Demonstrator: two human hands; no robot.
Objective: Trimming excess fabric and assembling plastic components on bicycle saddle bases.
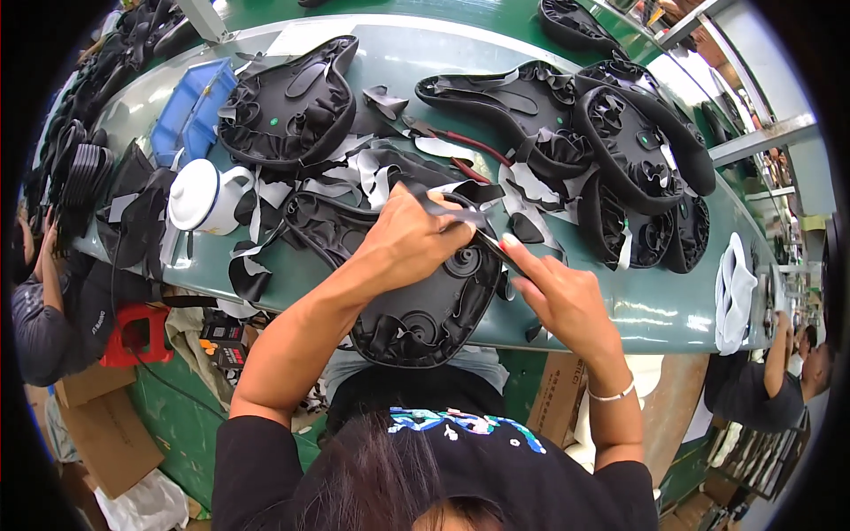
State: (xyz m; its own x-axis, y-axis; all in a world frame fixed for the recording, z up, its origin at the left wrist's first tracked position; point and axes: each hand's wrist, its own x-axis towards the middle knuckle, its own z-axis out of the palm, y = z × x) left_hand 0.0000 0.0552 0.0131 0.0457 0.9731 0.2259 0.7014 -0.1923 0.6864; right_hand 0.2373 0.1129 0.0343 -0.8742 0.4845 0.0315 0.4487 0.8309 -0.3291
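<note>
A black saddle-shaped seat (416, 310) lies underside up at the table's near edge against my body, its cover folded over the rim. My left hand (412, 234) is closed, pinching a strip of black cover material (447, 210) drawn up from the seat's far end. Close beside it, my right hand (558, 296) grips a thin dark bladed tool (496, 246), index finger stretched along it. The blade meets the strip near my left fingertips; most of its handle is hidden in my palm. Trimmed black and grey scraps (372, 168) lie just beyond my hands.
Red-handled pliers (465, 142) lie past the scraps. Another seat (288, 106) sits at far left, with several more stacked right (633, 150). A blue bin (190, 111) and white enamel mug (195, 196) stand left; white cloth (733, 296) lies right. Co-workers sit at both sides.
</note>
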